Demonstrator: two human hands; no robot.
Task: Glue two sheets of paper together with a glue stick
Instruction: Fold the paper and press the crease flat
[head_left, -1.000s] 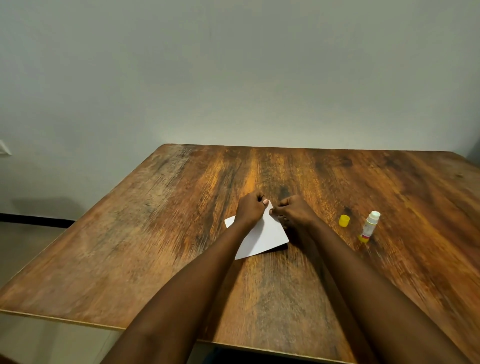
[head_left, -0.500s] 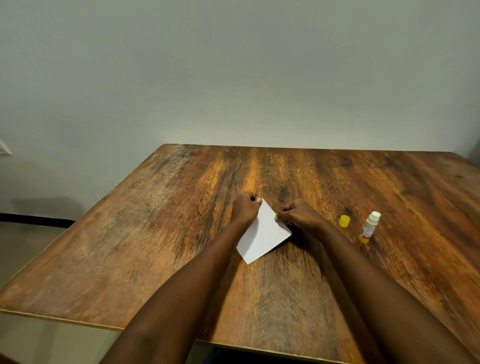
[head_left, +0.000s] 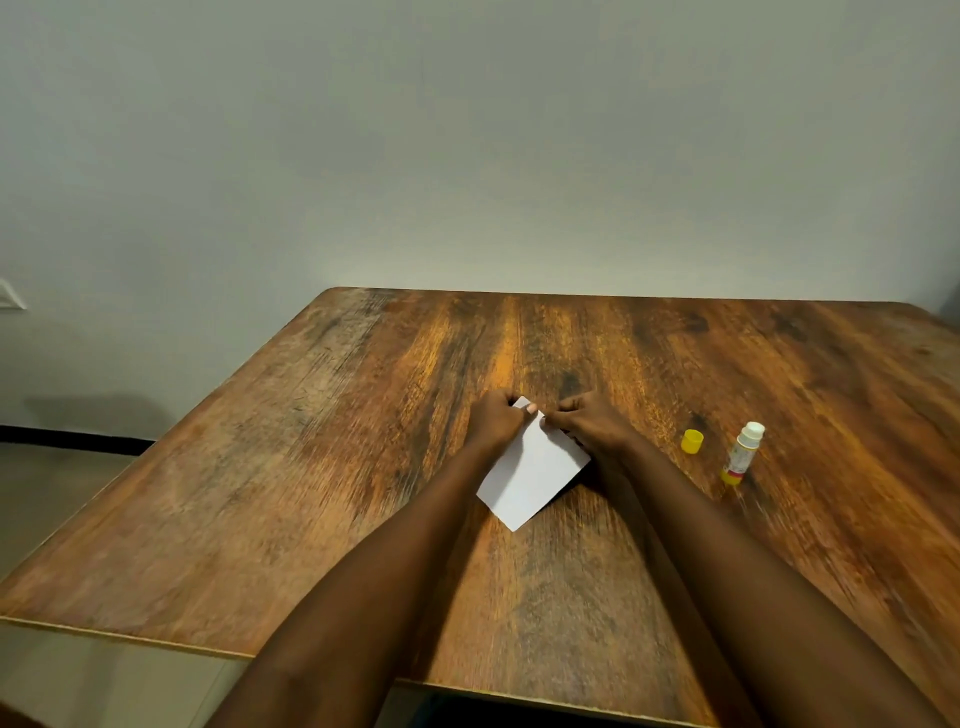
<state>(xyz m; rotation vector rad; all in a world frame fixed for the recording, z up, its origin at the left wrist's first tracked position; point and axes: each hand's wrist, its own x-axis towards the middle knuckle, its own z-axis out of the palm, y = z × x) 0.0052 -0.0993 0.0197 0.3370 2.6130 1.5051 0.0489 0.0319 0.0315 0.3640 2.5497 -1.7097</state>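
White paper (head_left: 530, 475) lies on the wooden table (head_left: 311, 467), turned at an angle. Whether it is one sheet or two stacked I cannot tell. My left hand (head_left: 493, 421) pinches its far corner with curled fingers. My right hand (head_left: 592, 426) grips the far edge just to the right, fingertips almost meeting the left hand's. The glue stick (head_left: 743, 453) lies uncapped to the right, white tip pointing away, yellow base toward me. Its yellow cap (head_left: 692, 442) stands on the table just left of it.
A plain grey wall stands behind the table's far edge. The table's left edge runs diagonally, with floor beyond it. The near edge lies under my forearms.
The paper has rotated on the table, and its near corner now points toward me. My hands spread apart along its far edge, then came back close together. Glue stick and cap stayed put.
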